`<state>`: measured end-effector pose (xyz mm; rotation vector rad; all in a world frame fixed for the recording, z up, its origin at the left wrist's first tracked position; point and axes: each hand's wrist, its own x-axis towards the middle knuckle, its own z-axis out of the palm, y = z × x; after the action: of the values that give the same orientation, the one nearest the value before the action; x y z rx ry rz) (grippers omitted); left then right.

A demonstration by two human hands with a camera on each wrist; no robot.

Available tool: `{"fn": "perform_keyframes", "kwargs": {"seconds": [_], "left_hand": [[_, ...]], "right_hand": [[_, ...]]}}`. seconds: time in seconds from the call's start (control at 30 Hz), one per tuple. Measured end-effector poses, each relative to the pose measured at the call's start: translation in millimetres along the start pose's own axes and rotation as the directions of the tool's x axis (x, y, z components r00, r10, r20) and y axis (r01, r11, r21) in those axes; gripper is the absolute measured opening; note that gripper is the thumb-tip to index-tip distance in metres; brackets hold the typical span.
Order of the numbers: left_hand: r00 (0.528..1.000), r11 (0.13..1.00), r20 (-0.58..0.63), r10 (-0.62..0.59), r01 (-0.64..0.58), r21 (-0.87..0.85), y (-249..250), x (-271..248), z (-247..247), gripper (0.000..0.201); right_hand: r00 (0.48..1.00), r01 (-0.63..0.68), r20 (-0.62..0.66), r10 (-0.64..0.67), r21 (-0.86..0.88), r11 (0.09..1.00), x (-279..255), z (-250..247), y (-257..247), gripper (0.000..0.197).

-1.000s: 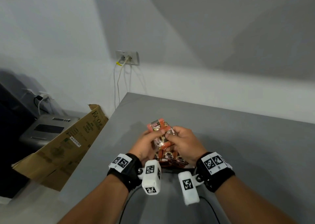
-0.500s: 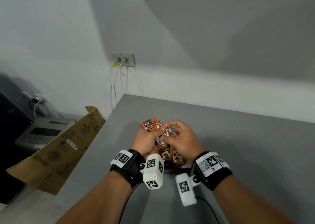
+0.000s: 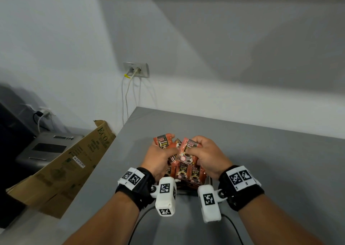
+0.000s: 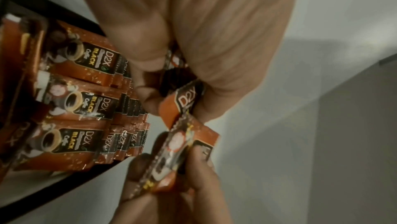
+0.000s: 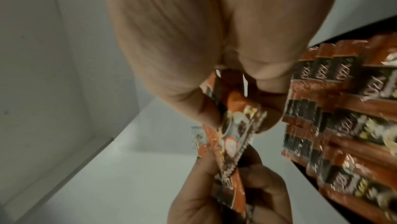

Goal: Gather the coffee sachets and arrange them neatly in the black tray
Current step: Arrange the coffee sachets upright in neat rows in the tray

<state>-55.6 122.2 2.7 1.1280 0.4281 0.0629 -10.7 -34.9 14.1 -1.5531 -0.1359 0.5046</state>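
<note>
Both hands hover over the black tray (image 4: 53,5), which holds orange "D2X Black Coffee" sachets (image 3: 186,173) standing in rows (image 4: 86,101). My left hand (image 3: 168,151) grips a small bunch of sachets (image 3: 164,142) that sticks up above its fingers. My right hand (image 3: 194,149) pinches one sachet (image 3: 187,150) next to that bunch. In the left wrist view the left fingers curl round a sachet (image 4: 184,98), and the right hand's sachet (image 4: 184,144) lies just below it. The right wrist view shows the pinched sachet (image 5: 236,122) and the tray's rows (image 5: 343,125). In the head view the tray is mostly hidden.
The grey table (image 3: 261,160) stretches right and back to the white wall. A cardboard box (image 3: 61,166) leans at the table's left edge beside a grey machine (image 3: 46,147). A wall socket (image 3: 136,69) with cables sits behind the table's corner.
The single upright bunch held by both hands has split: the right hand has drawn one sachet away to the right, while the left hand keeps the others.
</note>
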Motion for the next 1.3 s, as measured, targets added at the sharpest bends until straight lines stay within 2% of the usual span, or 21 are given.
{"fn": "perform_keyframes", "kwargs": {"seconds": [0.03, 0.17, 0.2, 0.3, 0.4, 0.5, 0.57, 0.63, 0.7, 0.77, 0.9, 1.1, 1.17, 1.23, 1.3], "left_hand": [[1.000, 1.000, 0.004, -0.008, 0.008, 0.009, -0.7, 0.9, 0.4, 0.048], [0.999, 0.999, 0.006, -0.037, 0.037, -0.024, 2.2, 0.5, -0.3, 0.025], [1.000, 1.000, 0.007, -0.024, 0.024, -0.011, 3.1, 0.5, -0.4, 0.021], [0.996, 0.993, -0.041, 0.073, -0.069, 0.094, 5.4, 3.7, -3.8, 0.017], [0.985, 0.938, -0.040, 0.169, -0.148, 0.313, 8.8, 7.5, -10.9, 0.036], [0.989, 0.884, 0.080, 0.127, -0.150, 0.442, 7.3, 5.3, -12.4, 0.046], [0.990, 0.905, 0.119, 0.071, -0.114, 0.410, 5.4, 2.7, -8.3, 0.045], [0.995, 0.952, 0.099, 0.002, -0.032, 0.303, 4.7, -0.7, -5.3, 0.032], [0.993, 0.987, 0.052, -0.110, 0.103, 0.121, 3.7, -0.3, -7.5, 0.015], [0.985, 0.987, 0.062, -0.160, 0.159, 0.028, 5.0, 0.6, -9.6, 0.014], [0.988, 0.985, 0.116, -0.100, 0.082, 0.150, 2.8, -1.7, -10.2, 0.018], [0.982, 0.960, 0.175, -0.066, 0.014, 0.281, 0.1, -4.2, -6.7, 0.030], [0.979, 0.968, 0.183, -0.091, 0.043, 0.249, 1.0, -4.3, -7.2, 0.024], [0.984, 0.985, 0.118, -0.132, 0.118, 0.122, 3.0, -4.5, -8.4, 0.013], [0.986, 0.987, 0.045, -0.160, 0.161, -0.022, 5.8, -3.4, -9.9, 0.020]], "right_hand": [[1.000, -0.003, -0.003, 0.003, -0.009, 1.000, -1.6, 2.0, 1.2, 0.015], [0.984, 0.042, -0.175, -0.039, 0.014, 0.999, -1.2, 4.3, 6.7, 0.018], [0.984, 0.029, -0.175, -0.028, 0.003, 1.000, -2.8, 4.8, 7.6, 0.016], [0.995, 0.028, -0.084, -0.047, -0.220, 0.975, -6.6, 3.7, 8.4, 0.013], [0.994, 0.075, -0.048, -0.099, -0.366, 0.927, -9.3, -0.9, 0.1, 0.005], [0.997, 0.079, 0.026, -0.075, -0.359, 0.930, -10.6, -0.8, -9.1, 0.015], [0.996, 0.079, 0.063, -0.060, -0.366, 0.927, -11.6, 0.1, -8.1, 0.019], [0.997, 0.065, 0.054, -0.048, -0.390, 0.919, -10.5, -1.5, -3.2, 0.028], [0.999, 0.032, 0.024, -0.026, -0.352, 0.936, -9.1, -6.3, 1.3, 0.040], [1.000, 0.000, -0.005, -0.001, -0.242, 0.970, -9.2, -10.2, -0.2, 0.048], [0.998, -0.041, 0.058, 0.041, 0.007, 0.999, -5.9, -13.7, -7.4, 0.029], [0.996, -0.050, 0.078, 0.046, 0.056, 0.997, -3.7, -3.4, -6.0, 0.026], [0.998, -0.049, 0.038, 0.047, 0.057, 0.997, -2.6, -1.7, -3.4, 0.027], [0.997, -0.065, -0.025, 0.069, 0.132, 0.989, -1.2, -3.9, -4.5, 0.029], [0.992, -0.104, -0.038, 0.116, 0.237, 0.966, -3.2, -6.4, -9.4, 0.029]]}}
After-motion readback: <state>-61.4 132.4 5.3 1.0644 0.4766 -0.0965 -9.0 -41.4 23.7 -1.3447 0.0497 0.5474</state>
